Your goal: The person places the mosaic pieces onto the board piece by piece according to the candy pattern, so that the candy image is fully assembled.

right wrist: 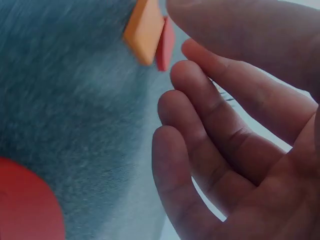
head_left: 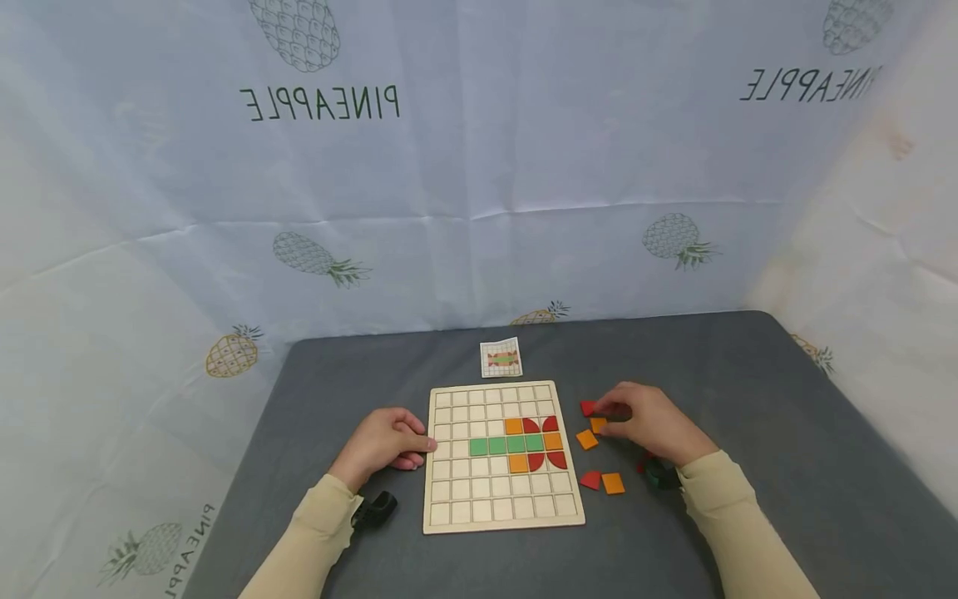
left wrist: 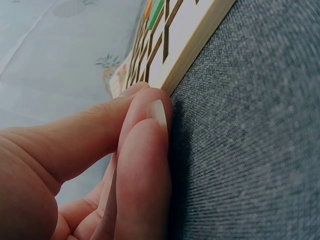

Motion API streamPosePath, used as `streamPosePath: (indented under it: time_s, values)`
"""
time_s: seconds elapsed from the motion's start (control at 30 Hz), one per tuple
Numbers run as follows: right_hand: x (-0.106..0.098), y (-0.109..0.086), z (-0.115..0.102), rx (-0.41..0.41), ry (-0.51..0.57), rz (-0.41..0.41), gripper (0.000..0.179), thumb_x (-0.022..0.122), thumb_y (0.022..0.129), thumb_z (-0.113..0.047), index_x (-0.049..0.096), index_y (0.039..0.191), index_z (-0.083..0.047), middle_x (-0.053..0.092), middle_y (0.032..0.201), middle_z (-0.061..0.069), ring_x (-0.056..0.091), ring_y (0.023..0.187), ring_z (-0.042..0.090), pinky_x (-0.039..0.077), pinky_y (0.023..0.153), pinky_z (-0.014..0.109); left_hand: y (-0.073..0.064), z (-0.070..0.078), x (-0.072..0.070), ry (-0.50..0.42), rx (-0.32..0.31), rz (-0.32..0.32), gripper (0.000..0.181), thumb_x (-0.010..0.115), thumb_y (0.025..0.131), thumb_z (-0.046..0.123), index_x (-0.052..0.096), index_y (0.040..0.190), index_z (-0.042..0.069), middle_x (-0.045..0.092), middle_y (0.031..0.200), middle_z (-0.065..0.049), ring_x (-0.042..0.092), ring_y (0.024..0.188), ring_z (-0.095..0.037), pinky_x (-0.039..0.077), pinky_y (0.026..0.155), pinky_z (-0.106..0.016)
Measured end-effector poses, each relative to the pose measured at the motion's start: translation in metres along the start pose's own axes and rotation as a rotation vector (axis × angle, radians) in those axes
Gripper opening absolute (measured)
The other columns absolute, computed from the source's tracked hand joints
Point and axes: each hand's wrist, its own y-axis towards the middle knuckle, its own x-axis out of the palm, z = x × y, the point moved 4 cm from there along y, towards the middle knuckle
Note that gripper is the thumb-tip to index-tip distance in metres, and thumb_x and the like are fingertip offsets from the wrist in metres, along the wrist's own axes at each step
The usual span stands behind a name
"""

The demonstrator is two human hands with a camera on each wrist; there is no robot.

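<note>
A light wooden grid board (head_left: 451, 489) lies on the table, with a row of green square tiles (head_left: 497, 446) flanked by orange squares (head_left: 552, 441) and red quarter-round tiles (head_left: 555, 460). My left hand (head_left: 385, 445) pinches the board's left edge, thumb on top and fingertips against the side; in the left wrist view the undersides of those fingers are hidden. Right of the board, my right hand (head_left: 649, 420) hovers over loose tiles, thumb and fingers apart. Nearest to it are an orange square tile (right wrist: 145, 32) and a red tile (right wrist: 166, 45), with nothing between the fingers.
A pattern card (head_left: 500, 358) lies behind the board. More loose pieces sit to the right: an orange square (head_left: 587, 439), a red quarter-round (head_left: 590, 480) and another orange square (head_left: 613, 483). A grey cloth covers the table (head_left: 374, 366); printed curtains hang around it.
</note>
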Motion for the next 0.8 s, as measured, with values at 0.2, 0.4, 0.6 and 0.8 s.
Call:
streamPosePath:
  time_s: [0.2, 0.4, 0.6, 0.8]
  values:
    - [0.003, 0.0017, 0.0069, 0.014, -0.011, -0.031, 0.027, 0.09, 0.09, -0.017, 0.08, 0.115, -0.015, 0.072, 0.111, 0.001, 0.066, 0.096, 0.016, 0.061, 0.085, 0.04, -0.0005, -0.0022, -0.0003, 0.002, -0.002, 0.0, 0.038, 0.097, 0.081, 0.02, 0.07, 0.103, 0.006, 0.075, 0.08, -0.009, 0.074, 0.065, -0.016, 0.065, 0.062, -0.032]
    - [0.0053, 0.0035, 0.0082, 0.012, -0.028, -0.035, 0.024, 0.089, 0.089, -0.014, 0.08, 0.112, -0.015, 0.072, 0.108, 0.001, 0.064, 0.092, 0.015, 0.059, 0.082, 0.037, -0.0014, -0.0035, -0.0012, -0.009, -0.006, -0.007, 0.039, 0.097, 0.081, 0.02, 0.07, 0.104, 0.005, 0.076, 0.081, -0.009, 0.075, 0.067, -0.017, 0.065, 0.063, -0.032]
    - [0.0069, 0.0053, 0.0106, 0.004, -0.039, -0.03, 0.021, 0.089, 0.09, -0.013, 0.081, 0.108, -0.016, 0.071, 0.105, 0.0, 0.063, 0.089, 0.014, 0.058, 0.079, 0.035, -0.0009, -0.0038, -0.0013, -0.01, -0.003, -0.01, 0.039, 0.097, 0.081, 0.021, 0.07, 0.105, 0.005, 0.076, 0.082, -0.009, 0.075, 0.068, -0.017, 0.066, 0.064, -0.033]
    - [0.0029, 0.0046, 0.0107, 0.008, -0.035, -0.024, 0.02, 0.089, 0.09, -0.015, 0.081, 0.108, -0.015, 0.072, 0.104, 0.0, 0.063, 0.089, 0.014, 0.059, 0.078, 0.035, 0.0002, -0.0021, -0.0006, -0.005, -0.001, -0.005, 0.039, 0.097, 0.082, 0.021, 0.07, 0.105, 0.005, 0.076, 0.082, -0.01, 0.075, 0.067, -0.017, 0.066, 0.064, -0.033]
